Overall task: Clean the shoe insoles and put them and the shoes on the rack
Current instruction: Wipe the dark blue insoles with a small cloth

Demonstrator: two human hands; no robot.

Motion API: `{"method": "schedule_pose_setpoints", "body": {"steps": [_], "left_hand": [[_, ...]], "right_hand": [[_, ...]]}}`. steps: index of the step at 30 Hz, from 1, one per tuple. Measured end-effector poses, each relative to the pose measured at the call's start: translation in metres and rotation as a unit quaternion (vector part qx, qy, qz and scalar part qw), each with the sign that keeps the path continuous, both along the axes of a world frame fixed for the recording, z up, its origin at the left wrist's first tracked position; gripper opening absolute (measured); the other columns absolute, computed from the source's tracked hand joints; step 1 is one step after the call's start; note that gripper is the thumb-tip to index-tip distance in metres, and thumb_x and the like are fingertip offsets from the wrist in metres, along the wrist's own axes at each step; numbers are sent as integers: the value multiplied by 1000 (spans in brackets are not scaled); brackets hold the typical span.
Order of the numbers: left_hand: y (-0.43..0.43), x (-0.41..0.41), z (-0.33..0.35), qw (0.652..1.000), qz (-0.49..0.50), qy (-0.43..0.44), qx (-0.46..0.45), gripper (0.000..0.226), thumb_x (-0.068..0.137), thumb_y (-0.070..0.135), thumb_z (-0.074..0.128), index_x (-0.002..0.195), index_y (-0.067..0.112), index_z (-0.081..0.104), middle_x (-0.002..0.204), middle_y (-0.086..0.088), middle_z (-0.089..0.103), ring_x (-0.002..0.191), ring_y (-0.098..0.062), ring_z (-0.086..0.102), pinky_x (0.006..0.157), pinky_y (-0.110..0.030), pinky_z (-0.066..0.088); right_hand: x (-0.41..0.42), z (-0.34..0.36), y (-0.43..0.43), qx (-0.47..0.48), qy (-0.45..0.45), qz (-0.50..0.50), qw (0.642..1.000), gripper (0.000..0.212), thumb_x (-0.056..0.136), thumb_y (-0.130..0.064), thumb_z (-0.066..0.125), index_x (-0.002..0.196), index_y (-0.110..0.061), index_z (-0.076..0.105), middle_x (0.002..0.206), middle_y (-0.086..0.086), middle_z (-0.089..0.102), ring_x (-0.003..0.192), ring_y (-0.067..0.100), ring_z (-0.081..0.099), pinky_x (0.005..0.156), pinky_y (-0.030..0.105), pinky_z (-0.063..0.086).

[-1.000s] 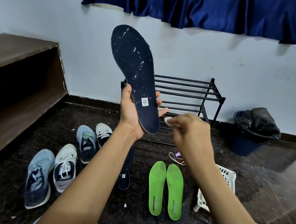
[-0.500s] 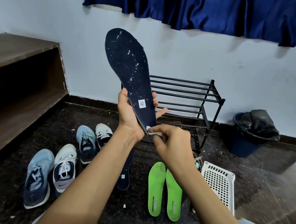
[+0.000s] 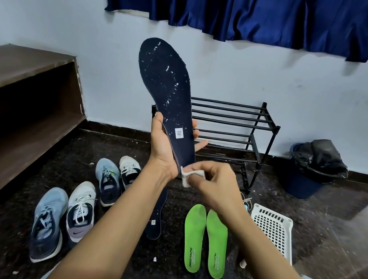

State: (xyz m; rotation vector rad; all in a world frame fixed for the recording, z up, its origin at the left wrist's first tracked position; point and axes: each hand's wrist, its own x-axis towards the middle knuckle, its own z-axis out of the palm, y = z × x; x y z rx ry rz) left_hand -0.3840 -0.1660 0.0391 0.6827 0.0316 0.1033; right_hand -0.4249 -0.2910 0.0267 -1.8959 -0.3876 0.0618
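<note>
My left hand [image 3: 165,146] grips a dark blue insole [image 3: 165,83] near its heel and holds it upright; white specks dot its surface. My right hand [image 3: 214,185] pinches a small white wipe [image 3: 186,176] against the heel end of that insole. A second dark blue insole [image 3: 157,219] lies on the floor, partly hidden by my left forearm. Two green insoles [image 3: 205,239] lie side by side to its right. Several sneakers [image 3: 80,209] stand on the floor at the left. The black rack [image 3: 229,122] stands against the wall behind.
A white perforated basket [image 3: 272,228] lies on the floor at the right. A blue bin with a black bag [image 3: 313,169] stands by the wall. A brown wooden shelf unit [image 3: 15,100] runs along the left. The floor is dark and speckled.
My right hand has brought the white wipe from beside the insole to its heel end. The insole has tilted slightly leftward in my left hand.
</note>
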Motion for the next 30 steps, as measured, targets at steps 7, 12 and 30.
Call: {"method": "schedule_pose_setpoints", "body": {"steps": [7,12,30], "left_hand": [[-10,1,4,1000,-14,4,-1,54,96,53,28,90,10,60,81,-9,61,64,-20,57,75,-40,52],[-11,3,1,1000,-15,2,-10,57,97,54,26,93,10,62,80,-7,63,66,-18,56,95,-53,48],[-34,-3,-3,995,-3,47,91,75,98,56,23,59,13,71,64,-3,62,54,-14,57,58,-24,47]], "right_hand": [[8,5,-5,-50,-247,-145,957,24,76,2,65,85,-17,76,85,-1,73,73,10,66,74,17,51],[-5,-5,11,-70,-181,-114,974,23,80,0,61,88,-16,75,80,-3,72,60,-1,58,61,6,41],[6,7,12,72,-168,-121,976,22,80,-3,66,88,-21,76,86,-9,73,79,4,67,78,27,54]]}}
